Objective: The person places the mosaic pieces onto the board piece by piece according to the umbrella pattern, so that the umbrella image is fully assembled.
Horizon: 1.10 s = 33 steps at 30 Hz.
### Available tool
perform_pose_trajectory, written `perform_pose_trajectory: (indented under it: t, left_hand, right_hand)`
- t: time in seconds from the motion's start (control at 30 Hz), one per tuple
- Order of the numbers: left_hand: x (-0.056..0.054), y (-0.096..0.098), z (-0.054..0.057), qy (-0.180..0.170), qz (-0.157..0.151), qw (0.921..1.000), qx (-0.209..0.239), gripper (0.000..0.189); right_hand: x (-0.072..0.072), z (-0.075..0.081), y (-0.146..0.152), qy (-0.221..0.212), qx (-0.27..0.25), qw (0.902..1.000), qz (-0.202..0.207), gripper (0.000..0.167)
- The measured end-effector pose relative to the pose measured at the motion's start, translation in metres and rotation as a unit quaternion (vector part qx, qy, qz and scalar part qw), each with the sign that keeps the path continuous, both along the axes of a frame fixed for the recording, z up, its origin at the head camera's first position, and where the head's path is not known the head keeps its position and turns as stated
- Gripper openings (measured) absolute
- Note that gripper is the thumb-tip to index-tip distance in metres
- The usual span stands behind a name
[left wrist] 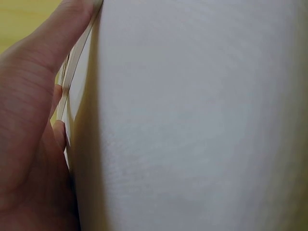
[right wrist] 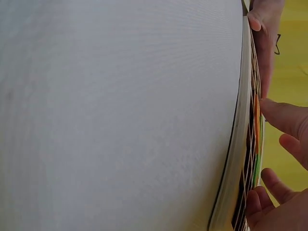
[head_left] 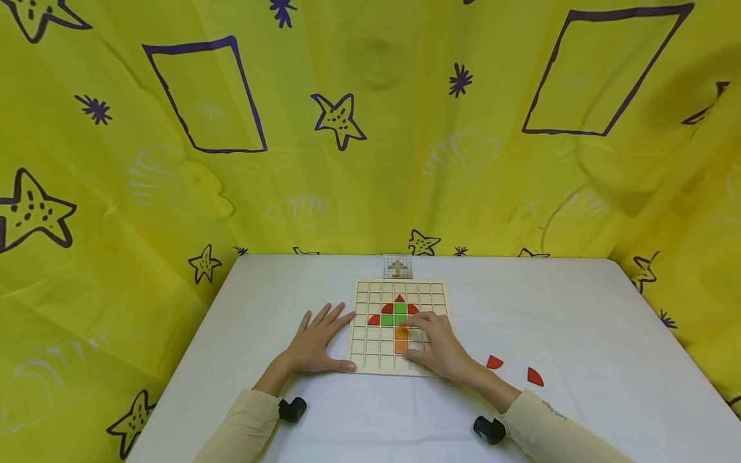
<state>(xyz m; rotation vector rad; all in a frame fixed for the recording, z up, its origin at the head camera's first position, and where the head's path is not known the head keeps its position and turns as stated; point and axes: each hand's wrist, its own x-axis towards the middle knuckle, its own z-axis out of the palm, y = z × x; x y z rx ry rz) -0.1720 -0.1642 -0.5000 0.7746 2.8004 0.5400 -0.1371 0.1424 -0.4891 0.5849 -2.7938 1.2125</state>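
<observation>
A pale gridded board (head_left: 365,347) lies flat on the table. Set in its squares are a red triangle (head_left: 399,299), green squares (head_left: 401,308), orange squares (head_left: 401,347) and red quarter-circle pieces (head_left: 374,319). Along the board's left edge, my left hand (head_left: 315,344) rests with fingers spread, its thumb at the lower corner. My right hand (head_left: 442,347) reaches over the board from the right. Its thumb touches near the lower orange square and its fingertips lie by the green squares; I see no piece between them. That hand covers part of the board's right side.
A small pattern card (head_left: 397,266) lies just behind the board. Two loose red quarter-circle pieces (head_left: 535,377) lie on the white table (head_left: 579,315) to the right of my right hand. A yellow curtain (head_left: 382,180) hangs behind the table.
</observation>
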Motion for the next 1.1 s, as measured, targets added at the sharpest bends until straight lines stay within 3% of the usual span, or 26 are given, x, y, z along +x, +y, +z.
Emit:
perform_pose_trajectory:
  t: [0.43, 0.63, 0.97, 1.1]
  left_hand:
    - [0.001, -0.002, 0.000, 0.001, 0.001, 1.0000, 0.002, 0.109]
    - [0.000, -0.002, -0.003, 0.003, 0.003, 1.0000, 0.000, 0.109]
    - [0.002, -0.002, -0.006, 0.018, -0.005, 0.9994, 0.028, 0.109]
    - [0.001, -0.003, -0.007, 0.026, -0.008, 0.9989, 0.038, 0.110]
  right_hand:
    - [0.004, 0.008, 0.018, 0.035, 0.000, 0.9984, 0.044, 0.054]
    - [0.009, 0.012, 0.034, 0.048, 0.019, 0.9979, 0.038, 0.054]
    - [0.018, 0.018, 0.075, 0.117, 0.047, 0.9909, 0.045, 0.061]
    - [0.024, 0.020, 0.096, 0.125, 0.054, 0.9899, 0.039, 0.064]
